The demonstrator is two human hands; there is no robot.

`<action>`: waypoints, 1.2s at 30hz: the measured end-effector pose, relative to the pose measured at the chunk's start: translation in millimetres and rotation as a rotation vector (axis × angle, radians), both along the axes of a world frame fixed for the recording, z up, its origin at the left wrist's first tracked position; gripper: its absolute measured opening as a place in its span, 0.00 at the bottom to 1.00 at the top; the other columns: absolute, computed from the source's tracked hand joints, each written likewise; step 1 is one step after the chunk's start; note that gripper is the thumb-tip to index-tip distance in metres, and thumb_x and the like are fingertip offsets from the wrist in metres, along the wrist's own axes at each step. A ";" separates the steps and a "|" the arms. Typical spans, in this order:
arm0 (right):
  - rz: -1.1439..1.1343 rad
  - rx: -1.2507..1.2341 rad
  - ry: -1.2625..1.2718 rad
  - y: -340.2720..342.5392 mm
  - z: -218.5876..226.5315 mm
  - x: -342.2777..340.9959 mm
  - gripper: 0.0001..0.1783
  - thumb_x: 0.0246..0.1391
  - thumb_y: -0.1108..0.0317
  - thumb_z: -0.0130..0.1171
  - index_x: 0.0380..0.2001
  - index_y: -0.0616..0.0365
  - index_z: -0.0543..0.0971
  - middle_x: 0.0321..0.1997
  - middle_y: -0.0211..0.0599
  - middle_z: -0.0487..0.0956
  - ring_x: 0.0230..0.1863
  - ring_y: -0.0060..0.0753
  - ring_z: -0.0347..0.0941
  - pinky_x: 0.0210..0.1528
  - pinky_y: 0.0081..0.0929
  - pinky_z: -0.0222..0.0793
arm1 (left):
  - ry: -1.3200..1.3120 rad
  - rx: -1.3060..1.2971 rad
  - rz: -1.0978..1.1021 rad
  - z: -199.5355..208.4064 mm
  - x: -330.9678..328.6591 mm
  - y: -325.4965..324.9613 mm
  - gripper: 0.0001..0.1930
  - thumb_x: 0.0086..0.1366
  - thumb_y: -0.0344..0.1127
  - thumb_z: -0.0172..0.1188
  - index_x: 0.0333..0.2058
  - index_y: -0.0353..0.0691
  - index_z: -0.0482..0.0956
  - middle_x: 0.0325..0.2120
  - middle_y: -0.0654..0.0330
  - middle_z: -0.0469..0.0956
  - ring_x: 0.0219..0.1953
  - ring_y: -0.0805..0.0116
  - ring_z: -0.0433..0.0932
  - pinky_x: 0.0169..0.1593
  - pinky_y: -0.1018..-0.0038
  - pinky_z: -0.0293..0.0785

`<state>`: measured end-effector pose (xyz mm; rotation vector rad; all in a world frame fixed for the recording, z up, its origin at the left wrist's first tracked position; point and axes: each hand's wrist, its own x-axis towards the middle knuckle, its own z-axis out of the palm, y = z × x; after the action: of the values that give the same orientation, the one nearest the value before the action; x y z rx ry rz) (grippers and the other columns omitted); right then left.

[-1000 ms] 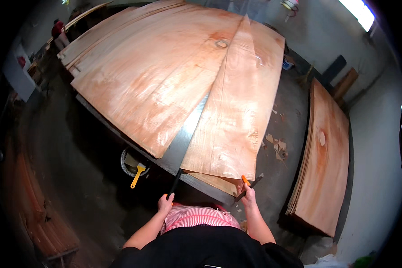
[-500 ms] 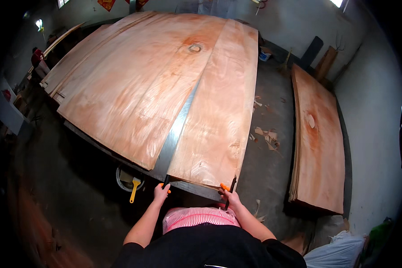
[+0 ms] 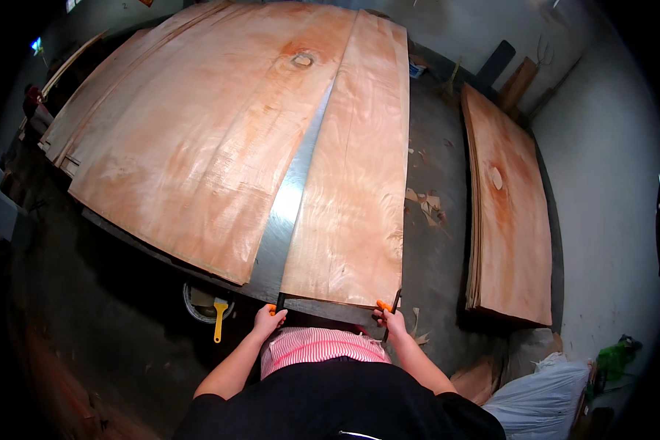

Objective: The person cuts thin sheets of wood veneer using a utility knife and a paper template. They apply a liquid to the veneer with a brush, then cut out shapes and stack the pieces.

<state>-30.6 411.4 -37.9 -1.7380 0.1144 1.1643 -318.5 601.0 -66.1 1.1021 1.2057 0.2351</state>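
Veneer strip (image 3: 348, 176) has settled on metal tabletop (image 3: 284, 220) above dark floor (image 3: 436, 275); hands (image 3: 266, 321) clamp tools (image 3: 280, 302).

On my head feed, the bare left hand (image 3: 265, 320) grips a black bar (image 3: 281, 301) by the near left corner of a long, narrow, pinkish-tan wood sheet (image 3: 352, 205); the right hand (image 3: 392, 323) grips a slim dark stick (image 3: 397, 299) by its near right corner. I see a shiny grey metal wedge (image 3: 284, 213) beside the sheet.

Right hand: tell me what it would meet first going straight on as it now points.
Likely the near edge of the narrow veneer sheet, just ahead of the right hand; depth is unclear, so the metal tabletop might come first.
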 end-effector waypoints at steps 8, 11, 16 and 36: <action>0.205 -0.079 -0.114 -0.1 7.4 -1.2 0.11 0.51 0.69 0.38 0.34 0.58 0.69 0.25 0.33 0.74 0.18 0.17 0.65 0.19 0.14 0.59 | 0.164 0.286 0.018 -1.4 -29.7 -5.5 0.16 0.49 0.42 0.56 0.30 0.33 0.70 0.19 0.58 0.72 0.20 0.71 0.72 0.25 0.78 0.67; 0.291 -0.065 -0.238 -13.3 -10.7 0.1 0.10 0.51 0.68 0.40 0.35 0.56 0.68 0.17 0.28 0.70 0.12 0.15 0.57 0.14 0.13 0.53 | 0.475 0.668 -0.011 38.3 -74.2 14.1 0.16 0.51 0.41 0.53 0.33 0.34 0.69 0.29 0.51 0.70 0.33 0.60 0.70 0.35 0.74 0.66; 0.323 -0.069 -0.232 -10.5 6.9 -3.2 0.08 0.51 0.68 0.40 0.30 0.58 0.69 0.13 0.25 0.66 0.13 0.15 0.57 0.15 0.15 0.53 | 1.034 0.894 0.252 20.3 -153.0 19.0 0.27 0.49 0.45 0.52 0.46 0.36 0.59 0.49 0.50 0.54 0.49 0.53 0.56 0.48 0.63 0.56; 0.681 -0.012 -0.295 17.5 25.9 -27.7 0.11 0.46 0.77 0.39 0.34 0.59 0.68 0.15 0.24 0.65 0.14 0.13 0.55 0.16 0.11 0.49 | 0.920 0.239 0.157 -6.1 -172.6 45.6 0.14 0.54 0.45 0.46 0.30 0.41 0.71 0.28 0.53 0.73 0.33 0.54 0.71 0.34 0.64 0.67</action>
<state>-58.2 428.9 -12.1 -2.0030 -0.6983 1.3509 -491.1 646.7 -72.2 1.3766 2.1262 -0.0301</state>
